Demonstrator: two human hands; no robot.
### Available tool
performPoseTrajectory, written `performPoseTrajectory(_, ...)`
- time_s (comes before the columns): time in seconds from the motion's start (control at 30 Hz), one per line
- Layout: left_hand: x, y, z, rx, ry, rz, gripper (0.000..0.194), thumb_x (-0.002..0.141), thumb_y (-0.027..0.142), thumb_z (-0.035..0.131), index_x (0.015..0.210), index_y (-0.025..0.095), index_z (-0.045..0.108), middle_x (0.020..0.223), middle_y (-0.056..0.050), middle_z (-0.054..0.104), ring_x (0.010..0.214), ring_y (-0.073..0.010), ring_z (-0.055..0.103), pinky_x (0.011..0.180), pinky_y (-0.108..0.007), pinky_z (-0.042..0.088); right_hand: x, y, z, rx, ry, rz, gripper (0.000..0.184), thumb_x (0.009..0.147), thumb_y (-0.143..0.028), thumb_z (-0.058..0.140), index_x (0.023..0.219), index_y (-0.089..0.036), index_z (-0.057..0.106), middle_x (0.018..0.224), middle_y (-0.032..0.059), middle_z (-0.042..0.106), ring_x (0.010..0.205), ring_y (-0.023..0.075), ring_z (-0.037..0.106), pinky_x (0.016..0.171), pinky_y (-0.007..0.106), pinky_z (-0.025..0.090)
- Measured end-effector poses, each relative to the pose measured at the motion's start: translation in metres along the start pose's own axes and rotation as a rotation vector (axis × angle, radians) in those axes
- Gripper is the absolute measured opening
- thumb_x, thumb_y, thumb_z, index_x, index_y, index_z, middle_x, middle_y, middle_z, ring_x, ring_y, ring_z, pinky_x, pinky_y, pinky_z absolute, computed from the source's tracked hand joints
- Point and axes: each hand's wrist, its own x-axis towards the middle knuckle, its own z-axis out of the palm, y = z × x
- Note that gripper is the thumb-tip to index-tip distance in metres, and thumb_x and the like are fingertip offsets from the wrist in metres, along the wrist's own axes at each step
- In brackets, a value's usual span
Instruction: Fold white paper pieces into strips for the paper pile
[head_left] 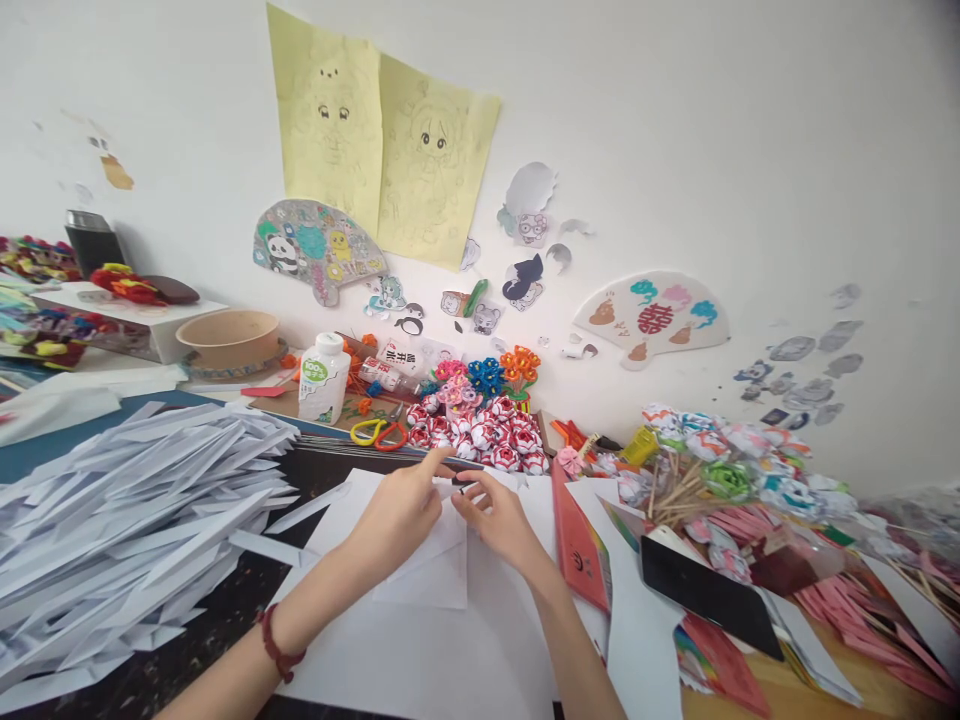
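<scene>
My left hand (pixel 405 508), with a dark red beaded bracelet (pixel 276 645) on its wrist, is closed above the white sheets, its index finger reaching toward my right hand. My right hand (pixel 496 515) has thumb and fingers bent together at a small dark object (pixel 460 484), too small to name. The two hands nearly meet there. What the left fingers pinch, if anything, is hidden behind the hand. Below them lies a smaller creased white paper (pixel 427 578) on a large white sheet (pixel 420 665).
A heap of folded paper strips (pixel 142 540) lies left. Behind are a white bottle (pixel 323 380), scissors (pixel 390 432) and red-and-white paper flowers (pixel 487 435). To the right are a red packet (pixel 579 550), a black phone (pixel 709 595) and wooden sticks (pixel 679 490). A wall stands behind.
</scene>
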Motion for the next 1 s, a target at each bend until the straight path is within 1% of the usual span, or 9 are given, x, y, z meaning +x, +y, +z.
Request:
performPoseTrajectory(0.13,0.005,0.009,-0.014,-0.374,0.131,-0.034,0.043,0.073,0.01,0.049,0.114,0.023,0.049,0.099,-0.002,0.069,0.1,-0.0193,0.061,0.092,-0.032,0.041,0.0,-0.008,0.003,0.243,-0.101,-0.047,0.033,0.075,-0.045,0.063,0.093,-0.018,0.065,0.083,0.0037,0.065,0.069,0.0155,0.058,0.056,0.023,0.044)
performPoseTrajectory(0.23,0.006,0.009,-0.019,-0.635,0.145,-0.123,0.042,0.072,0.017,0.059,0.113,0.021,0.051,0.102,-0.005,0.068,0.097,-0.0213,0.062,0.086,-0.033,0.046,-0.003,-0.015,0.0,0.445,-0.122,-0.043,0.026,0.077,-0.04,0.063,0.089,-0.017,0.066,0.079,0.0034,0.066,0.065,0.0142,0.058,0.057,0.023,0.044)
performPoseTrajectory(0.37,0.007,0.004,-0.016,-0.964,0.107,-0.333,0.055,0.069,0.032,0.067,0.119,0.02,0.048,0.098,-0.009,0.069,0.078,-0.0233,0.067,0.061,-0.031,0.052,-0.003,-0.017,-0.005,0.613,0.063,-0.027,0.022,0.074,-0.035,0.067,0.086,-0.016,0.067,0.082,0.0049,0.069,0.073,0.0183,0.062,0.07,0.03,0.048)
performPoseTrajectory(0.47,0.008,-0.001,-0.011,-1.021,0.047,-0.405,0.05,0.067,0.035,0.068,0.111,0.014,0.056,0.086,-0.01,0.072,0.072,-0.0244,0.068,0.06,-0.032,0.053,-0.001,-0.015,-0.007,0.634,0.178,-0.031,0.022,0.072,-0.034,0.069,0.085,-0.016,0.068,0.085,0.0066,0.07,0.077,0.0207,0.064,0.073,0.033,0.049)
performPoseTrajectory(0.53,0.008,-0.005,-0.006,-0.902,0.077,-0.377,0.04,0.068,0.034,0.067,0.101,0.013,0.061,0.086,-0.009,0.072,0.075,-0.025,0.067,0.063,-0.032,0.052,0.0,-0.014,-0.006,0.619,0.182,-0.034,0.024,0.071,-0.034,0.07,0.086,-0.015,0.068,0.086,0.0074,0.07,0.078,0.0213,0.064,0.075,0.034,0.05)
performPoseTrajectory(0.63,0.006,-0.007,0.0,-0.442,0.232,-0.233,0.024,0.076,0.031,0.059,0.093,0.016,0.065,0.089,-0.005,0.071,0.078,-0.0225,0.065,0.069,-0.031,0.049,0.001,-0.012,-0.003,0.563,0.092,-0.014,0.03,0.07,-0.037,0.07,0.09,-0.014,0.069,0.084,0.0079,0.07,0.073,0.0203,0.064,0.067,0.031,0.051)
performPoseTrajectory(0.77,0.0,-0.007,0.007,0.082,0.369,-0.057,0.025,0.086,0.026,0.046,0.105,0.02,0.06,0.096,-0.005,0.068,0.087,-0.021,0.06,0.077,-0.031,0.045,0.001,-0.009,0.002,0.456,0.071,0.021,0.035,0.073,-0.046,0.065,0.072,-0.011,0.067,0.061,0.006,0.067,0.048,0.0136,0.057,0.043,0.022,0.042)
performPoseTrajectory(0.87,-0.004,-0.007,0.011,0.264,0.349,0.112,0.031,0.091,0.023,0.037,0.117,0.018,0.054,0.104,-0.008,0.066,0.092,-0.0215,0.057,0.081,-0.033,0.043,0.001,-0.008,0.006,0.43,0.05,0.036,0.038,0.075,-0.047,0.063,0.063,-0.011,0.063,0.047,0.0035,0.061,0.039,0.0105,0.051,0.039,0.02,0.037)
performPoseTrajectory(1.0,-0.006,-0.005,0.017,0.415,0.227,0.289,0.036,0.091,0.015,0.037,0.126,0.016,0.047,0.129,-0.011,0.053,0.104,-0.0245,0.051,0.088,-0.039,0.039,0.001,-0.012,0.011,0.535,-0.003,0.02,0.039,0.075,-0.049,0.061,0.069,-0.011,0.065,0.053,0.004,0.062,0.049,0.0148,0.059,0.053,0.026,0.048)
